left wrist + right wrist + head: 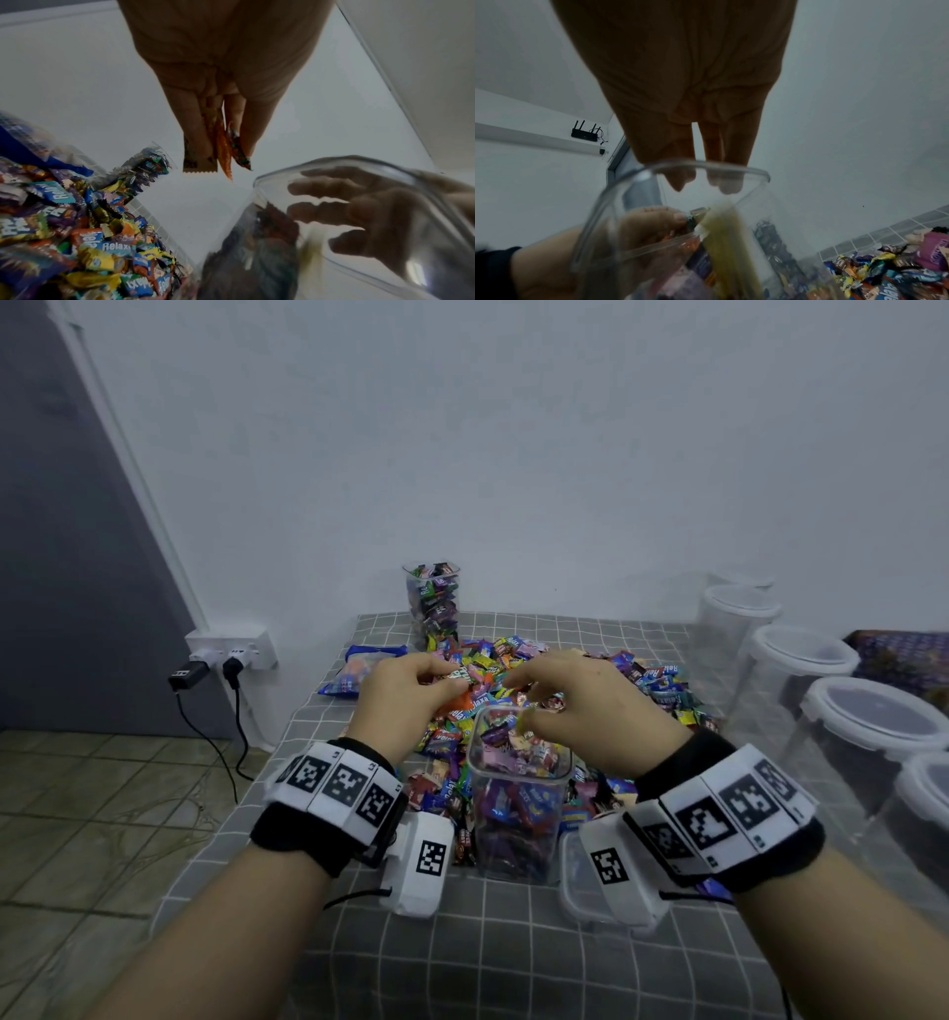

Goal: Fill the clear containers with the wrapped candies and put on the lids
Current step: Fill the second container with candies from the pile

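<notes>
Left hand (226, 67) grip pinches a few wrapped candies (221, 150), fingers pressed together on orange, green and pale wrappers, tips hanging down past the fingertips. That grip sits above the loose candy pile (513, 670), just left of and slightly beyond the open clear container (518, 793).

Right hand (680, 81) grip is spread loose, fingers (729, 182) pointing down just over the container rim (706, 166), holding nothing. A yellow candy (721, 233) is blurred right below that grip, inside the container mouth; cannot tell if it touches anything.

Container stands upright on the checked grey worktop (488, 942), directly under the right grip and nearer the person than the left grip; filled with candies close to the rim, no lid on. A clear lid (580, 886) lies flat on the worktop beneath the right wrist, beside the container.

Farther out past both grips, a second clear container (431, 603) stands full, open top. A blue candy bag (354, 670) lies left of the left grip. A row of empty lidded containers (801, 670) stands right of the right grip.
</notes>
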Motion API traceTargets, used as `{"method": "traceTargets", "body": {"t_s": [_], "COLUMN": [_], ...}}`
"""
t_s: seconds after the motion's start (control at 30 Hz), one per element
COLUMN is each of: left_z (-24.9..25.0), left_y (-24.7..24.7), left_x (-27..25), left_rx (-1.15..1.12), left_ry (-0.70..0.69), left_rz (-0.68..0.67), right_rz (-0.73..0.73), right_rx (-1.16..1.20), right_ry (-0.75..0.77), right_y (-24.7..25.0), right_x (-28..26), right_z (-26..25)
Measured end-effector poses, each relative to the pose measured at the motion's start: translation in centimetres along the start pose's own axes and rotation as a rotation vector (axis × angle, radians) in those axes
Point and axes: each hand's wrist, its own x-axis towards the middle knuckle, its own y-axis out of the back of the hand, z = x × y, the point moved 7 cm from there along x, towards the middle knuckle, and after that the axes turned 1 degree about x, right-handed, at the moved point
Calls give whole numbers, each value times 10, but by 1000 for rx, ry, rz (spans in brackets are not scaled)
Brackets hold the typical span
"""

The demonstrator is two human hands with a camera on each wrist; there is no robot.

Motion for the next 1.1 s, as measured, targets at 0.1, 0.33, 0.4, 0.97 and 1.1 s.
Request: {"method": "traceTargets", "body": {"t_s": [0.1,0.33,0.4,0.97,1.1], "left_z": [7,35,43,49,47], "left_y": [1,1,-3,-44,-41], "left_x": [-2,-11,-16,-42,-40], "left_rx": [-23,-93,-126,-264,-227], "left_ry": [-16,-78,-91,-43,-58], "left_rz": [8,-16,-50,-372,-369], "right_rz": [4,-287,-322,-326,-333], "right_rx": [10,234,337,495,496], "right_ry": [-30,-244,-276,-279,-270], "right_y": [0,-24,-29,-42,-43], "right_x": [-4,-19,-21,-22,-21], "right_z": [6,34,38,45,45]}}
